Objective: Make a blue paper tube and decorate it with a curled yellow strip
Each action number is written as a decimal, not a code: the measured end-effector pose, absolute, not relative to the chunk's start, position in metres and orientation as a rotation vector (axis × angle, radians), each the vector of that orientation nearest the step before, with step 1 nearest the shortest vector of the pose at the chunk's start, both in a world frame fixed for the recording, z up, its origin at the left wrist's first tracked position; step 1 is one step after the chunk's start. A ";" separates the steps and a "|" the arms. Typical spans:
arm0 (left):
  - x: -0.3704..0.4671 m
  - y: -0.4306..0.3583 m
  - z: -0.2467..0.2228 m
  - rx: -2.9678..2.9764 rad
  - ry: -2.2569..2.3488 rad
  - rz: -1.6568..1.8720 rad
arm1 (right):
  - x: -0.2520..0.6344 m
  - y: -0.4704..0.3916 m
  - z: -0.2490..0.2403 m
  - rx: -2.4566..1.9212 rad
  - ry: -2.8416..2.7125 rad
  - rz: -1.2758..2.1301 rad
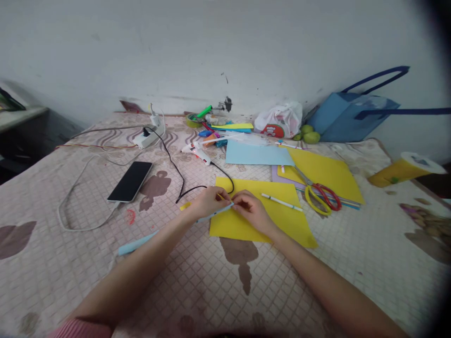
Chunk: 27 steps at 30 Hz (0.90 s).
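Both hands meet above the left part of a yellow paper sheet (pixel 260 225) on the table. My left hand (pixel 208 203) is closed on a narrow light-blue paper strip (pixel 215 214), which slants down to the left under it. At the strip's right end, the fingertips of my right hand (pixel 251 210) pinch together and touch it. A white marker pen (pixel 282 202) lies on the yellow sheet, right of my right hand. Behind my left forearm, a second light-blue paper piece (pixel 136 244) rests on the tablecloth. A small yellow paper bit (pixel 185 205) pokes out beside my left wrist.
Scissors (pixel 319 195) lie on stacked coloured paper at right, near a light-blue sheet (pixel 257 152). A white glue gun (pixel 197 151) trails its black cord close to my hands. A charging phone (pixel 130 181) is at left. A blue bag (pixel 347 117) and yellow container (pixel 398 171) stand at right.
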State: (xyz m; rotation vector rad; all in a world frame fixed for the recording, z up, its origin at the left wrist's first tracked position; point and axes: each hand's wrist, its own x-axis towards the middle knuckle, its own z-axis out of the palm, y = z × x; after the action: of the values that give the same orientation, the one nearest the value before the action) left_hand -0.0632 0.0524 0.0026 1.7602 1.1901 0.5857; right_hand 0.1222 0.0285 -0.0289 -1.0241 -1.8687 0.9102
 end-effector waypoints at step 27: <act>-0.065 0.055 -0.016 1.591 0.972 0.606 | 0.114 0.031 -0.026 -1.153 -1.571 1.324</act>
State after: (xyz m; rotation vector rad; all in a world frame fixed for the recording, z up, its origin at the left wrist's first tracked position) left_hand -0.0647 0.0551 -0.0159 1.5905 0.9719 0.6056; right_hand 0.1139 0.0310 -0.0264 -1.1529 -1.5713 1.3240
